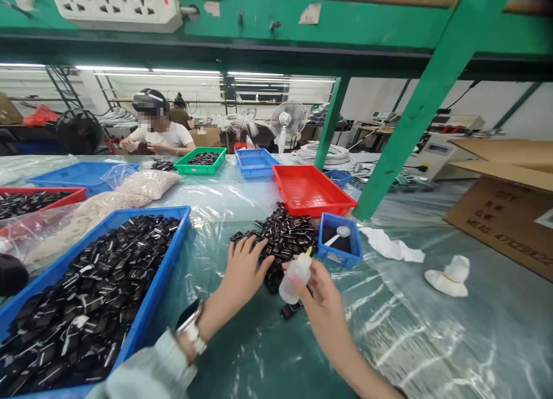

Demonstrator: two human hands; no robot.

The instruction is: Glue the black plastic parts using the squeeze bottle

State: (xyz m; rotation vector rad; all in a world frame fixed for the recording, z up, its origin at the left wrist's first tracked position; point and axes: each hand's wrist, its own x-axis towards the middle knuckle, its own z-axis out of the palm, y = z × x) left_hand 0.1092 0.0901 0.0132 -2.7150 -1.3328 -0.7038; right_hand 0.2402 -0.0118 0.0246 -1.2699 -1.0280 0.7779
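Note:
A translucent squeeze bottle [290, 285] with a yellow tip is gripped in my right hand [322, 292], tilted over the table. My left hand [243, 269] reaches over the near left side of a heap of small black plastic parts [291, 232], its fingers spread and apart. Whether its fingertips touch the parts I cannot tell. One black part [290, 311] lies just below the bottle. Right of the heap stands a small blue bin [359, 246] with dark contents and a white spoon [337, 235] resting in it.
A large blue tray [175, 255] full of black parts stands at left. Beyond the heap is a red tray [315, 192]. A green post [415, 111] rises at right, near crumpled white cloth [391, 246] and a cardboard box [501, 215]. A person [166, 131] sits opposite.

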